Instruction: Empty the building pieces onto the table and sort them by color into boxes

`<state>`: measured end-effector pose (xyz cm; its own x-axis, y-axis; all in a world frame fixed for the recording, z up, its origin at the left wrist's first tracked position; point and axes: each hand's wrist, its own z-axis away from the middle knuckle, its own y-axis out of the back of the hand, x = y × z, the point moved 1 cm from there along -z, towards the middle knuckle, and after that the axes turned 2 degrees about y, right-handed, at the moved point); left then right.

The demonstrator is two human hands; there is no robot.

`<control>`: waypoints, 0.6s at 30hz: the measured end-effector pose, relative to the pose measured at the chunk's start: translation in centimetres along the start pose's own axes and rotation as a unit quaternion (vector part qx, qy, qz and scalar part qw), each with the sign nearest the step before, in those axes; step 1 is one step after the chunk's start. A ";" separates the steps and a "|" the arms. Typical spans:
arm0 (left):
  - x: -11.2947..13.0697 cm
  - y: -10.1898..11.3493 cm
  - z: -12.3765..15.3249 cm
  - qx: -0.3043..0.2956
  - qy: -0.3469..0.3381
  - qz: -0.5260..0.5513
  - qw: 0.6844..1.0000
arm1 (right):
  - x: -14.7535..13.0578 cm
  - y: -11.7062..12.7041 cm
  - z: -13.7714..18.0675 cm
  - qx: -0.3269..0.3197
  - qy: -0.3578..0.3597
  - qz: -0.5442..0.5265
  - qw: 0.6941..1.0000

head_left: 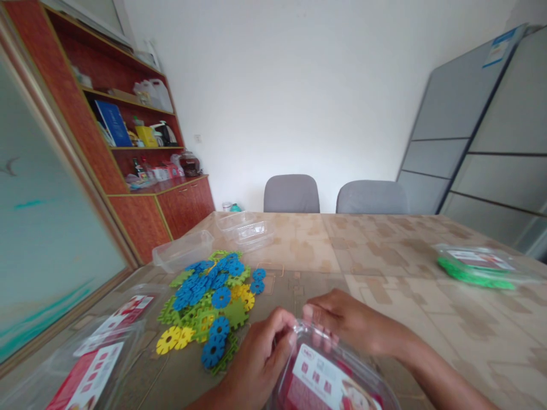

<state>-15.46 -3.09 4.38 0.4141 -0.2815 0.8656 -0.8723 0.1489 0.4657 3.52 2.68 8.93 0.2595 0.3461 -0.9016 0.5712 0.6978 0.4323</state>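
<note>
A clear plastic container point(311, 387) with a red and white label on its lid lies at the table's near edge, with something red showing inside. My left hand point(262, 353) pinches its far left corner between thumb and finger. My right hand point(346, 319) is curled over the far rim beside it, fingertips seen through the clear plastic. To the left of my hands, a loose pile of blue flower-shaped plastic pieces point(221, 297), yellow round pieces point(168, 340) and green notched pieces point(236, 314) covers the table.
Labelled clear lids point(96, 364) lie at the near left. Clear trays point(183, 251) stand behind the pile. A container of green pieces point(474, 273) sits at the right. Two grey chairs point(292, 193) are across the patterned table point(380, 245); a shelf cabinet point(179, 208) stands left.
</note>
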 end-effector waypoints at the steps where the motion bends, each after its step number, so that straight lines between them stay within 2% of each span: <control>1: 0.2 -0.1 0.1 -0.003 -0.002 0.011 1.000 | -0.3 0.0 0.1 -0.006 0.005 0.004 1.000; 8: 1.0 -0.3 0.4 0.013 0.004 0.062 0.998 | -1.3 0.6 1.0 -0.061 -0.018 0.062 0.996; 11: 1.6 -0.4 0.5 0.002 0.013 0.107 0.994 | -1.2 0.8 1.3 -0.096 -0.017 0.041 0.994; 14: 2.2 -0.4 0.7 0.019 0.023 0.168 0.985 | -1.2 1.1 1.4 -0.102 -0.018 0.010 0.995; 18: 2.8 -0.4 1.3 0.013 -0.024 0.190 0.981 | -1.9 1.5 1.7 -0.101 -0.025 0.010 0.995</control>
<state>-14.34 -5.20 6.34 0.0463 -0.2548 0.9659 -0.9680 0.2275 0.1064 5.21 1.99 11.28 0.3105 0.3322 -0.8907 0.3995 0.8046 0.4393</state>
